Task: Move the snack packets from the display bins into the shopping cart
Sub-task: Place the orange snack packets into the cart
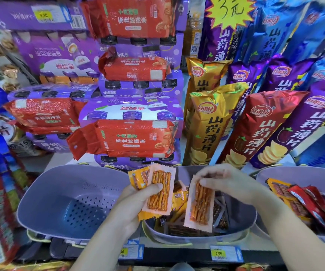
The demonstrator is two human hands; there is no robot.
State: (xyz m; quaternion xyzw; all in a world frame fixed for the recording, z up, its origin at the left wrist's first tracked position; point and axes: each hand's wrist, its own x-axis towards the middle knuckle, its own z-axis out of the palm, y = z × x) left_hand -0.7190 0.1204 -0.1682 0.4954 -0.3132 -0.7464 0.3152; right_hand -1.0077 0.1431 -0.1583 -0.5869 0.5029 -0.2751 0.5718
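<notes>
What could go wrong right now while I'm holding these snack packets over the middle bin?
The right hand pinches its clear stick packet only by the top end; it may drop into the middle bin. The left hand holds a fanned stack of packets under one thumb; the orange ones underneath could slide out.

bright, even | foil glare | edges warped, perhaps blurred

Shelf [177, 253] w/ 3 lavender bins in a row: L bin [46, 202], mid bin [241, 218], R bin [279, 174]. Behind: stacked purple drink packs [138, 160], upright chip bags [202, 130]. Price tags [226, 253] on front edge.
</notes>
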